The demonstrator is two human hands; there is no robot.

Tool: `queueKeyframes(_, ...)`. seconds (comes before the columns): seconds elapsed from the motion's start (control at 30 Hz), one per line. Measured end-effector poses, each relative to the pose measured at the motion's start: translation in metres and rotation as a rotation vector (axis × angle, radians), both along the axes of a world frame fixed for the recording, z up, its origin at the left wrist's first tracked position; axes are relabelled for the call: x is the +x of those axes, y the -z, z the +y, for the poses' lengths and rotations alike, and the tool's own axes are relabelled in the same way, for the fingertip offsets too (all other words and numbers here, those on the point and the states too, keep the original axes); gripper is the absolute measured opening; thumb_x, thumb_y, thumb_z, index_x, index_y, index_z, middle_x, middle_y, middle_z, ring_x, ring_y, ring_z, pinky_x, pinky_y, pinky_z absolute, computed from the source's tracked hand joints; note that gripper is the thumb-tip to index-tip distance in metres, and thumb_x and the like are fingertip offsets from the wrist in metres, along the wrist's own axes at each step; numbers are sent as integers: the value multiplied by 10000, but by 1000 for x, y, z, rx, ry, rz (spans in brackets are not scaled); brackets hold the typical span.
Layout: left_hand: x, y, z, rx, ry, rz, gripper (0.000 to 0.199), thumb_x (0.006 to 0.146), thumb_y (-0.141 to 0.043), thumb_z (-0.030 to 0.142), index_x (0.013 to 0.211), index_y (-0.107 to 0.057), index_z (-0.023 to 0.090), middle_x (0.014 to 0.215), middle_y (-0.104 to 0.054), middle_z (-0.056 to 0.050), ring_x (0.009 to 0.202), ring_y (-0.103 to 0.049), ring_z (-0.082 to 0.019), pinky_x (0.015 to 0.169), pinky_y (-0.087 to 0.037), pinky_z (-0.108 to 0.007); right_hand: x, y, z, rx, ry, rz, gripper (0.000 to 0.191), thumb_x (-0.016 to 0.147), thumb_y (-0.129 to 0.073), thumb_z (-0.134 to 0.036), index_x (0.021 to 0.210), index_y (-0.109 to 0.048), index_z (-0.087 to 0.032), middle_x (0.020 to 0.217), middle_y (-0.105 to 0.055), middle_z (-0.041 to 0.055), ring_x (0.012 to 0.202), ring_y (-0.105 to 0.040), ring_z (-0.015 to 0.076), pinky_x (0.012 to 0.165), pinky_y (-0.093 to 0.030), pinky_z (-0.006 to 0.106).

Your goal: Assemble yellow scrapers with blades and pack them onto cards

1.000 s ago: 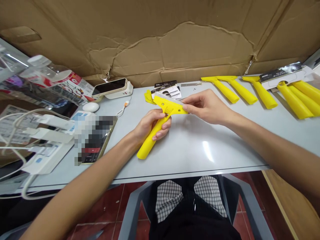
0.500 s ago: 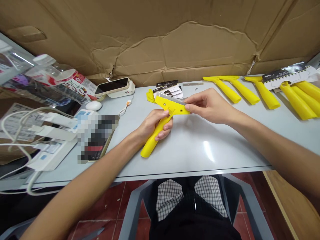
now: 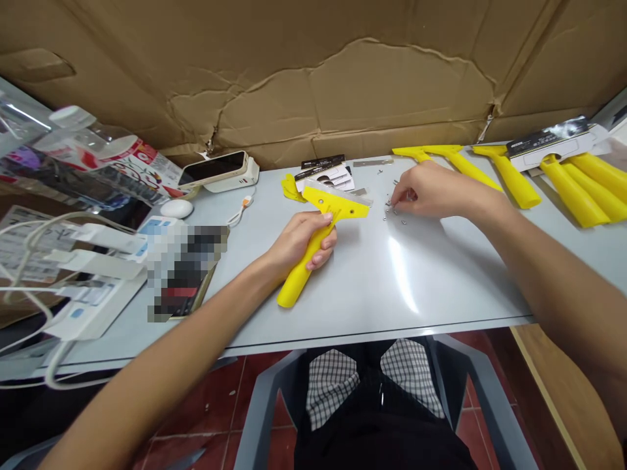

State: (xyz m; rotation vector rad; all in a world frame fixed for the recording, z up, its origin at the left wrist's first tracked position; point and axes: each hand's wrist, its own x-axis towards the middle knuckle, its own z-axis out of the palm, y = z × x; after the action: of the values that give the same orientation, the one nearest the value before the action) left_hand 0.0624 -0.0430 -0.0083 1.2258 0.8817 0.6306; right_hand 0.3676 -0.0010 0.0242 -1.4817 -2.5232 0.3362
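Head camera looks down at my two hands over a pale gray table (image 3: 441, 287). My left hand (image 3: 298, 245) is closed tight around the handle of a yellow plastic scraper (image 3: 304, 269). The scraper is in that hand near the middle of the table, with its wide head up and its handle pointing down toward me. A thin metal blade (image 3: 337, 194) lies along the top edge of the wide head.

My right hand (image 3: 431, 190) is just to the right of the scraper and not touching it. Its fingertips (image 3: 393, 201) are bunched down by some tiny silver screws (image 3: 394, 210) spread on the table. I cannot tell if those fingers are pinching a screw.

More yellow scrapers (image 3: 573, 196) lie at the far right, and a white card pack (image 3: 548, 147) sits by them. Paper cards (image 3: 323, 171) and a flat metal strip (image 3: 372, 162) lie behind the scraper in my hand. A phone (image 3: 211, 169) rests on a white block (image 3: 247, 175), near a white mouse (image 3: 177, 209). Torn brown cardboard (image 3: 313, 78) stands behind the table.
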Motion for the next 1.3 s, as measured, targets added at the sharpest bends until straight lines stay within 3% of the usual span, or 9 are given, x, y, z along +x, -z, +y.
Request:
queueKeyframes(0.37, 0, -2, -2, 0, -9, 35, 505, 1005, -622, 488, 605, -559, 186, 422, -474, 1, 304, -382, -82, 335, -274, -195, 0, 23, 6, 0, -39, 22, 118, 819, -798, -200, 852, -882, -276, 861, -807, 62, 766, -708, 256, 726, -560, 432)
queueKeyframes(0.53, 2, -3, -4, -7, -13, 36, 505, 988, -642, 488, 593, -551, 188, 414, -466, 3, 304, -377, -84, 336, -278, -200, -8, 7, -4, -33, -22, 22, 147, 801, -761, -146, 859, -850, -248, 864, -796, 53, 788, -698, 238, 731, -534, 399)
queueKeyframes(0.7, 2, -2, -4, -3, -16, 36, 500, 993, -636, 481, 599, -562, 183, 414, -474, 1, 302, -379, -82, 335, -271, -198, -23, -15, -19, 11, -94, 268, 68, 832, -774, -203, 847, -830, -240, 793, -784, 21, 780, -693, 222, 754, -513, 386)
queueKeyframes(0.9, 2, -2, -4, 3, -9, 35, 501, 1007, -631, 480, 608, -568, 182, 412, -489, -3, 301, -394, -85, 344, -291, -201, -42, -6, -30, 52, -241, 609, 94, 906, -833, -370, 924, -874, -287, 1060, -823, 60, 1010, -731, 270, 889, -562, 432)
queueKeyframes(1.07, 3, -4, -6, 3, -3, 42, 509, 993, -655, 510, 611, -570, 186, 417, -496, -2, 300, -401, -87, 340, -299, -202, -50, 10, -30, 90, -248, 638, 82, 921, -847, -413, 929, -882, -339, 1198, -791, 51, 1147, -711, 305, 1048, -564, 525)
queueKeyframes(1.3, 5, -6, -8, 7, 1, 41, 515, 966, -687, 522, 595, -568, 184, 399, -480, -2, 290, -388, -82, 324, -299, -196, -49, 17, -26, 125, -234, 658, 95, 922, -834, -399, 922, -883, -317, 1230, -767, 67, 1171, -698, 311, 1071, -554, 544)
